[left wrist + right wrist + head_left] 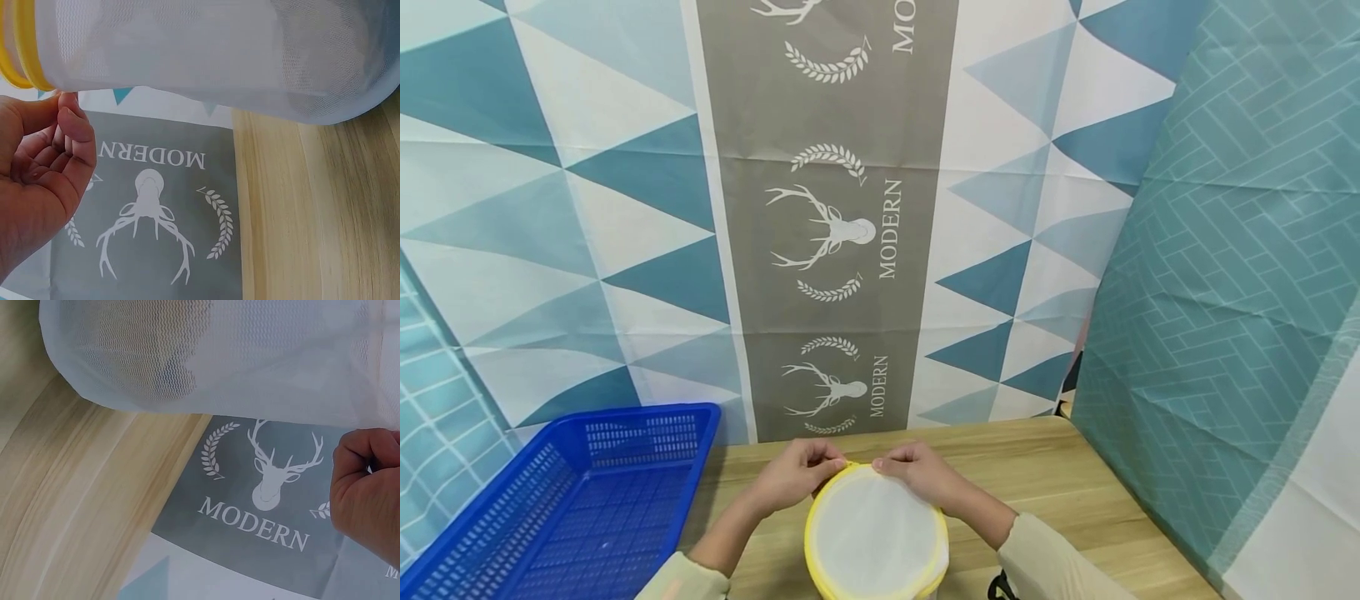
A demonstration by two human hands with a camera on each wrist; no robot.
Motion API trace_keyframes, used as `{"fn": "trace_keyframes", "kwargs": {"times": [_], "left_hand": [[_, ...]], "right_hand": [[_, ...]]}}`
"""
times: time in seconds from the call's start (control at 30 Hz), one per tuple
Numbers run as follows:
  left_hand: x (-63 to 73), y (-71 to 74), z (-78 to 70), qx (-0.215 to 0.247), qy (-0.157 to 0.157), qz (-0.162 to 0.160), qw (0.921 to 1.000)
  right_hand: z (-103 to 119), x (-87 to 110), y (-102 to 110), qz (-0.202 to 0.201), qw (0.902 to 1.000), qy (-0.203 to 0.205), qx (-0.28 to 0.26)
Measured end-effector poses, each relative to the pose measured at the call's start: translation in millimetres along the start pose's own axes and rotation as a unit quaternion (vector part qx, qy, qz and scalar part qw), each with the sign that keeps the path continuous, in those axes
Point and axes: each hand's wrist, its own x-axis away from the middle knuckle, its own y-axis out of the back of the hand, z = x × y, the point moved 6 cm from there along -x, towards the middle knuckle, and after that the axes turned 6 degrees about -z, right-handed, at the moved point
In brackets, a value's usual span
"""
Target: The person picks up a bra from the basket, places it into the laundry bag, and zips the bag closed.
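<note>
A white mesh laundry bag (880, 533), round-topped with yellow piping (808, 546), stands at the table's front middle. Its lid lies over the top. My left hand (793, 479) pinches the yellow edge at the far side between thumb and fingers. Just to the right, my right hand (928, 479) pinches the same rim, thumb on top. In the left wrist view, the mesh side (187, 50) hangs down from the yellow rings (28, 50) beside my curled fingers. A darker patch shows through the mesh in the right wrist view; I cannot tell what it is.
A blue perforated plastic basket (700, 492) sits at the left on the wood-grain table (1015, 467). Behind hangs a patterned cloth (917, 250) with deer heads and triangles. A green cloth (1217, 292) hangs along the right side. A small black item (1000, 586) shows by the right sleeve.
</note>
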Motion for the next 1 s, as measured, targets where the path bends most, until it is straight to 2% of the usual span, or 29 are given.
{"fn": "trace_keyframes", "kwargs": {"times": [0.23, 0.57, 0.83, 1.0], "left_hand": [[0.0, -0.2, 1.0, 0.000, 0.003, 0.000, 1.0000], [-4.2, -2.0, -2.8, -0.008, 0.007, -0.025, 0.9996], [-7.2, -1.6, -4.6, -0.017, 0.012, -0.040, 0.9990], [-7.7, -0.6, -5.4, -0.018, 0.013, -0.047, 0.9986]], "right_hand": [[-2.5, 0.1, 0.2, 0.001, 0.9999, -0.003, -0.011], [-2.3, -3.9, 2.2, -0.001, 0.9995, -0.029, -0.009], [3.8, -9.1, -2.5, 0.041, 0.9991, -0.015, -0.002], [6.0, -9.2, -5.2, 0.052, 0.9986, -0.004, 0.004]]}}
